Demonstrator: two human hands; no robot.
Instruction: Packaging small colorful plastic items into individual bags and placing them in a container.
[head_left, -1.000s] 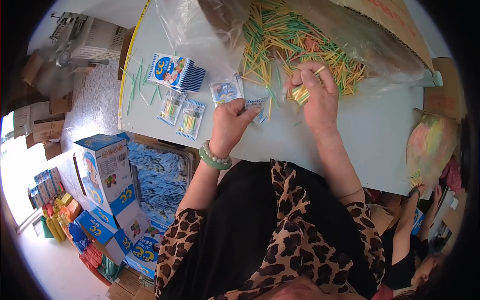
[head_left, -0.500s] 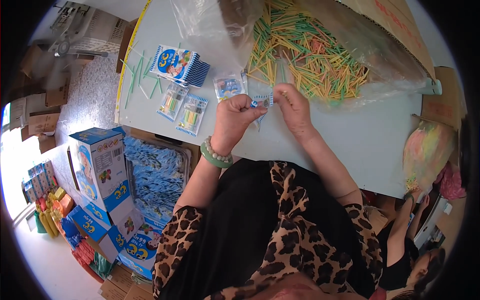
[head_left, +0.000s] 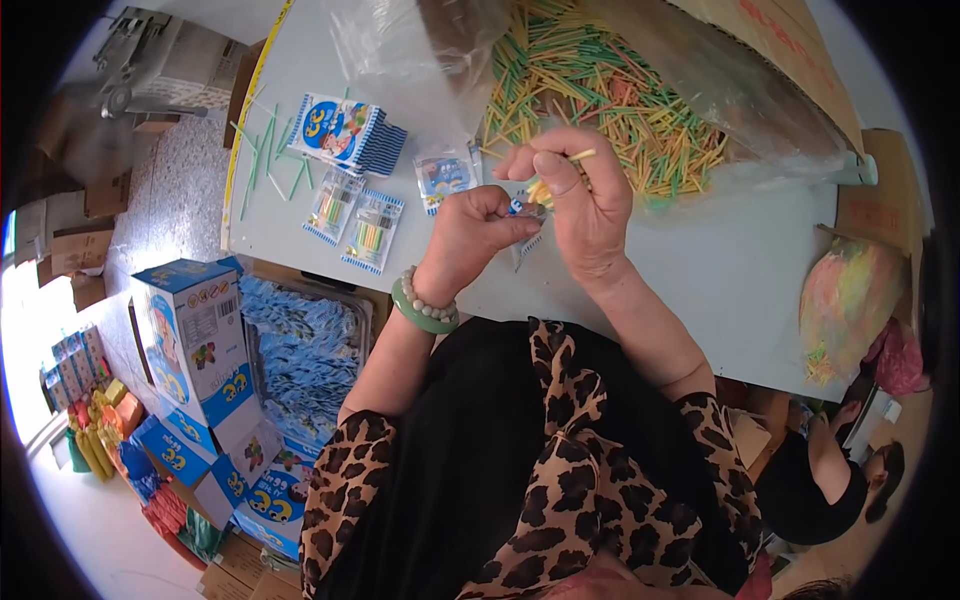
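Note:
My left hand (head_left: 468, 232), with a bead bracelet and a green bangle on its wrist, is closed on a small clear packet (head_left: 528, 238) with blue print. Just to its right, my right hand (head_left: 588, 200) has its thumb and fingers curled around several thin yellow sticks (head_left: 541, 190), their ends at the packet's mouth. Filled packets (head_left: 373, 232) of coloured sticks lie left of my hands. Behind them is a stack of blue-and-white printed packets (head_left: 345, 132). A flat packet (head_left: 446, 174) rests beyond my left hand.
Yellow, green and reddish sticks (head_left: 620, 110) are heaped in a clear bag by a cardboard box (head_left: 790, 60). Loose green sticks (head_left: 265, 160) lie at the table's left. A tub of blue packets (head_left: 300, 350) and printed boxes (head_left: 195, 345) stand lower left. Another person (head_left: 815, 490) is lower right.
My right hand has turned and opened out a little, showing yellow sticks at the packet's top. My left hand keeps its grip. The other person at lower right has bent and shifted.

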